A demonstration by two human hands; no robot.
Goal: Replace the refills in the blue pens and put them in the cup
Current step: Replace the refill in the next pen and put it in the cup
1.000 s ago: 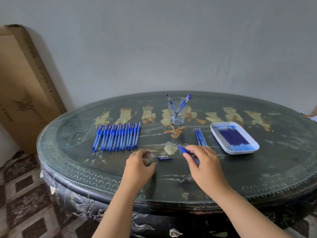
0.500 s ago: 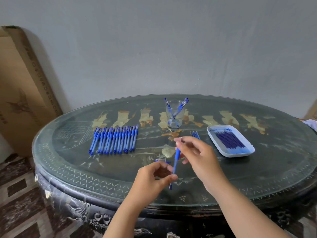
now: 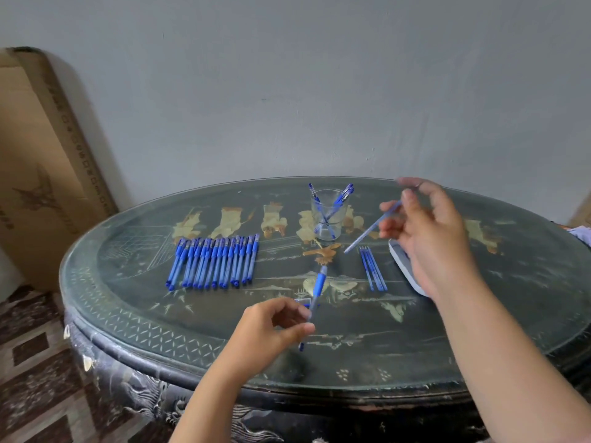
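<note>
Pinching a blue pen barrel [image 3: 319, 284] between thumb and forefinger, the left hand [image 3: 268, 330] hovered low in the centre of the frame, above the near part of the oval glass-topped table [image 3: 192, 330]. The barrel stood almost upright, its blue grip end pointing up and away, its lower end poking out beneath the curled fingers. Just behind those fingers a small blue piece [image 3: 303, 301] lay on the glass, possibly the pen's cap, though it was mostly hidden. The right hand [image 3: 428, 231], blurred, was raised at the right of the frame, its thumb and fingertips clamped on the upper end of a thin blue refill [image 3: 371, 230] that slanted down and left, well apart from the barrel; the remaining fingers were loosely spread. Below the refill's tip, a few loose refills [image 3: 372, 271] lay side by side on the table, beside a white tray [image 3: 403, 263] largely covered by the right hand. A clear cup [image 3: 329, 212] holding a few blue pens stood at the upper centre of the table. A neat row of blue pens [image 3: 214, 263] lay left of centre. A cardboard box [image 3: 41, 174] leaned against the wall at the left edge.
</note>
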